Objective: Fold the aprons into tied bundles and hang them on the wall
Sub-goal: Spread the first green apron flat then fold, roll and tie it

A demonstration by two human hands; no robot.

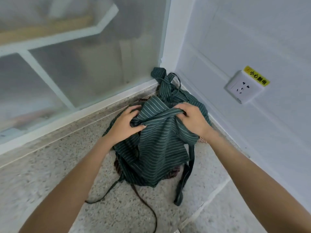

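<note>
Hands met on a green striped apron (156,148) heaped on the speckled counter (50,165), in the corner below the wall socket (244,87). The left hand (125,126) gripped a bunched fold of the cloth, fingers curled around it. The right hand (193,117), nearer the socket, pinched the apron's upper edge. Thin straps (184,179) trailed from the heap, away from the socket.

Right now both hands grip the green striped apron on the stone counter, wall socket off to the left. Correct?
Not quite. The wall socket is off to the right, not the left, as the head view shows. The rest stands: the left hand and right hand both grip the green striped apron on the stone counter.
</note>
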